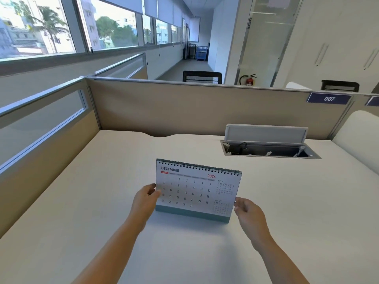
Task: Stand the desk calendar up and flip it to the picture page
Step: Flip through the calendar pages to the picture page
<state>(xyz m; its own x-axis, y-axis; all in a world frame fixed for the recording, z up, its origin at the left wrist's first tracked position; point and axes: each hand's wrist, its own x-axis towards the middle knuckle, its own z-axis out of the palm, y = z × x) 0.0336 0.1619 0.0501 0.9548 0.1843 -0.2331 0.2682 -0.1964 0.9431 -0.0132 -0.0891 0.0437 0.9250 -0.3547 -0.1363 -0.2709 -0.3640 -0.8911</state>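
White cubicle desk (86,201) bears upright calendar (196,189).

White desk (82,201), beige partition (184,107), windows (51,27) left w/ daylight, corridor (184,66) behind

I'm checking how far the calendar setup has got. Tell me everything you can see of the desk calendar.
The desk calendar stands upright on its teal card base on the white desk, black spiral binding along the top. Its white page facing the camera shows the December 2026 date grid, with small November and January grids at right; no picture page shows. The left hand grips its left edge and the right hand touches its lower right edge.
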